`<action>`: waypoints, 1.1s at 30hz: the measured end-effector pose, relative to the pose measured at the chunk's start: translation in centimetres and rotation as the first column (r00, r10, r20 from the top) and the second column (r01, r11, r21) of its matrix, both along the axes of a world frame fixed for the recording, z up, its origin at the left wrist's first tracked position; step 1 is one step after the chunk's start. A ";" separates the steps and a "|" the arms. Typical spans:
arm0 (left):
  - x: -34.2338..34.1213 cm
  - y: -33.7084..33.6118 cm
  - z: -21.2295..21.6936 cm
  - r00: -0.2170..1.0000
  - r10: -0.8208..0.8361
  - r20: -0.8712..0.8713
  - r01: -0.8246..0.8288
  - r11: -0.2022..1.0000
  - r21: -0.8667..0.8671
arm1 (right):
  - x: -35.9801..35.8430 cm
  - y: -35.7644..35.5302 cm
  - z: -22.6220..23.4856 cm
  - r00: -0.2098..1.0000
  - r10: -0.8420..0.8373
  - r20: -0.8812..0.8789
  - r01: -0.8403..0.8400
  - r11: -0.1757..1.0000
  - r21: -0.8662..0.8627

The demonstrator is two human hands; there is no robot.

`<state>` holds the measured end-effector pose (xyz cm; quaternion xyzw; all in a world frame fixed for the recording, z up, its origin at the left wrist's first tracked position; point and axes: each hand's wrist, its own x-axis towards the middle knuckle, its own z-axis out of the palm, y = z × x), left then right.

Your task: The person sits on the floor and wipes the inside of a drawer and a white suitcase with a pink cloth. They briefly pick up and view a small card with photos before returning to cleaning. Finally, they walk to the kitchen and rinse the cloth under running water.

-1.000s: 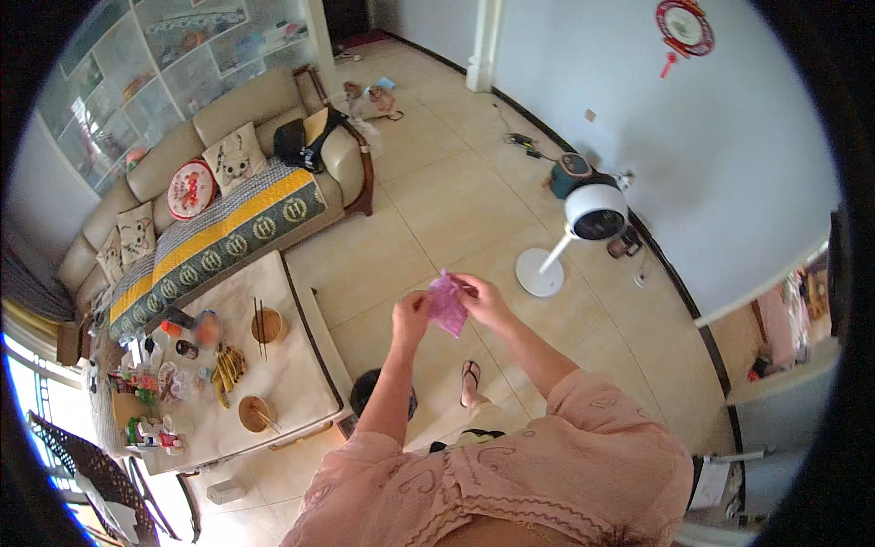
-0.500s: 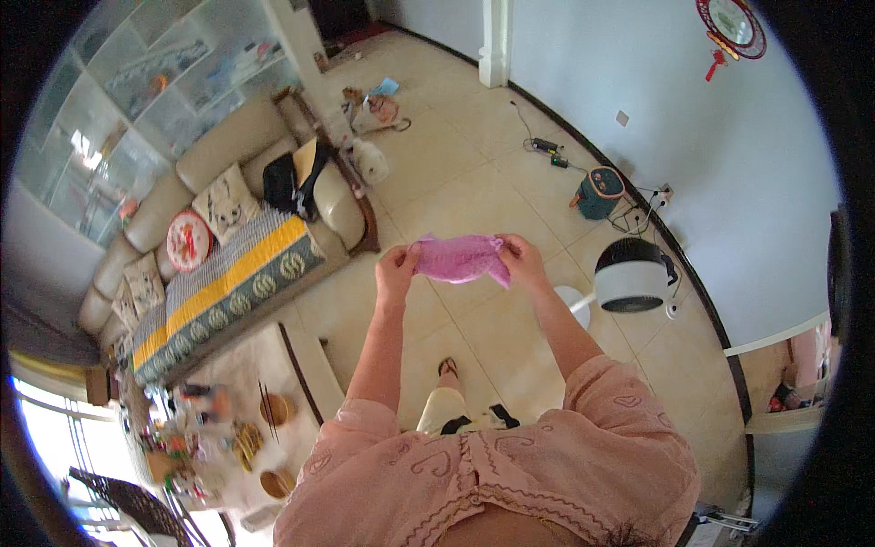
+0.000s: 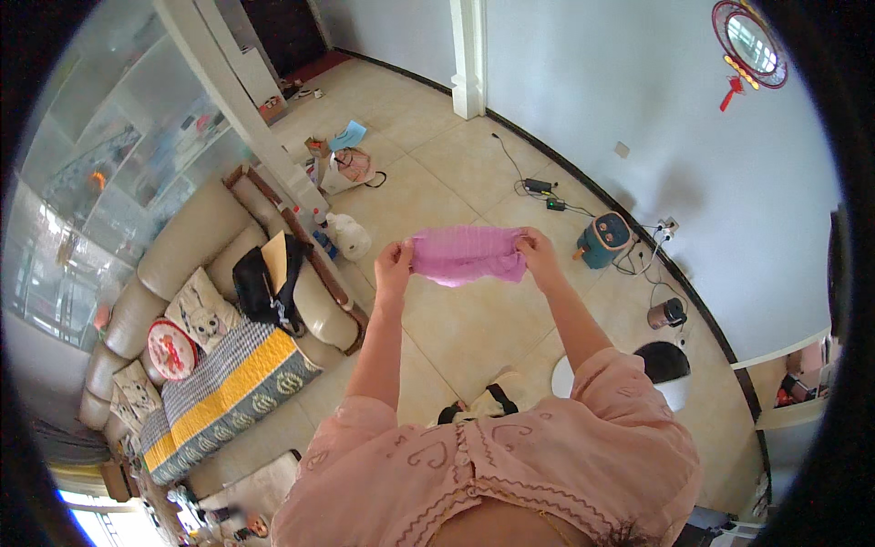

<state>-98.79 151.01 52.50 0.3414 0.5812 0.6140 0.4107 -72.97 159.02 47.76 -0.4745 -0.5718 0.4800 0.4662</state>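
Observation:
A pinkish-purple cloth point(image 3: 468, 255) is stretched between my hands, out in front of me above the tiled floor. My left hand point(image 3: 394, 266) pinches its left end, and my right hand point(image 3: 539, 255) pinches its upper right corner. The lower edge hangs loose in soft folds. Both forearms reach forward, and the fingertips are partly hidden behind the fabric.
On the left stands a beige sofa point(image 3: 196, 239) with cushions, a patterned cover and a black bag point(image 3: 271, 281). Bags point(image 3: 351, 170) lie on the floor ahead. To the right are a dark green appliance point(image 3: 605, 239), cables point(image 3: 538, 186) and a black-and-white round-headed appliance point(image 3: 662, 363).
The cloth is spread wider, my right hand having moved a little to the right. My view has advanced: the coffee table has mostly left the lower left, and the round-headed appliance sits lower.

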 end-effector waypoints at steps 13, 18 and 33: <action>-8.3 32.6 -0.7 0.999 -0.025 -0.027 0.026 1.000 0.004 | -7.6 32.9 2.2 0.988 0.023 -0.153 -0.053 0.980 -0.190; -15.6 41.8 -3.1 0.998 0.064 -0.013 -0.065 0.998 -0.027 | -15.7 44.9 0.9 0.980 0.093 -0.178 -0.127 0.973 -0.193; -29.5 79.2 -4.5 0.963 0.036 -0.266 -0.022 0.998 0.054 | -29.7 79.5 -0.4 0.990 0.140 -0.031 -0.144 0.963 -0.227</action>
